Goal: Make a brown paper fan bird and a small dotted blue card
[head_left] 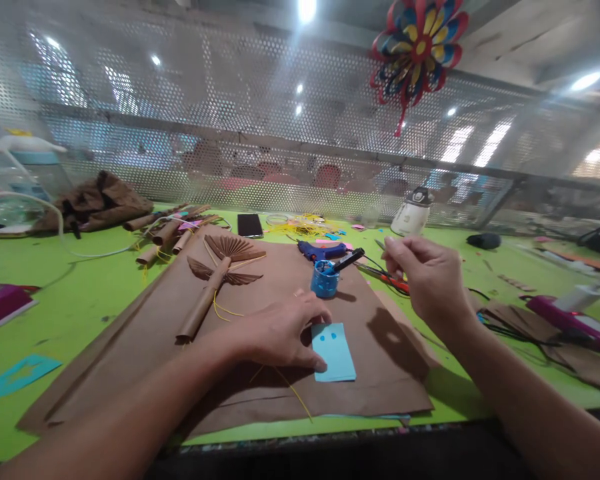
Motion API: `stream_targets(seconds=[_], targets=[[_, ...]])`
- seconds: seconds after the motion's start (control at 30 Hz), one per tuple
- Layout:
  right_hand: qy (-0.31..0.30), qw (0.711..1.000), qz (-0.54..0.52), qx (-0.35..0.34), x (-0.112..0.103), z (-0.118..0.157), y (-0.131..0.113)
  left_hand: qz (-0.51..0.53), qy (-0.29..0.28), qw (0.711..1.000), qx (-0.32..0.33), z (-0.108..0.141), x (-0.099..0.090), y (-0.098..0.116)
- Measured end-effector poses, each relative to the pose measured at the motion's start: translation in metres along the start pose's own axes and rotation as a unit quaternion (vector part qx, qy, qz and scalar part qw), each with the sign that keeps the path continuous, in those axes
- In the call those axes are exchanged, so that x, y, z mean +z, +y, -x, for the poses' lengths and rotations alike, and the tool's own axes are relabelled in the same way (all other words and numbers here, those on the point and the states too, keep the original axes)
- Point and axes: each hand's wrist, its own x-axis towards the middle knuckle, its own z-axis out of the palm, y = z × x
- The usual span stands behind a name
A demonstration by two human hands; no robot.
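Observation:
On the brown paper sheet [275, 267] lies a small light-blue paper rectangle [337, 360] with two darker blue marks near its top. My left hand [285, 330] rests at its left edge, thumb on the paper and fingers spread apart. Raised to the right, my right hand [423, 277] is closed in a pinch on a thin pointed tool [380, 245]; only its tip shows and its kind is unclear. Between the hands stands a blue pot [325, 280] with a black marker [349, 260] leaning in it. A rolled-paper figure with pleated fans [205, 303] lies left.
A blue glue gun [323, 251] lies behind the pot. Brown paper tubes [167, 233], a phone [250, 225] and yellow strips [305, 227] lie farther back. A white bottle [411, 213] stands back right. Magenta devices [573, 317] sit at both sides of the green table [87, 293].

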Motion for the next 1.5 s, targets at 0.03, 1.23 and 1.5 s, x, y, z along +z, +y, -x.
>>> stream_targets(seconds=[0.03, 1.23, 1.5], targets=[[-0.030, 0.999, 0.014, 0.006, -0.002, 0.004, -0.001, 0.006, 0.002, 1.000, -0.001, 0.000, 0.000, 0.000], [-0.263, 0.872, -0.227, 0.345, 0.000, 0.037, 0.020, 0.436, 0.031, 0.899, -0.014, -0.010, 0.006, -0.002], [-0.271, 0.864, -0.252, 0.342, -0.002, 0.039, 0.021, 0.491, 0.047, 0.870, -0.004, -0.010, 0.008, -0.003]])
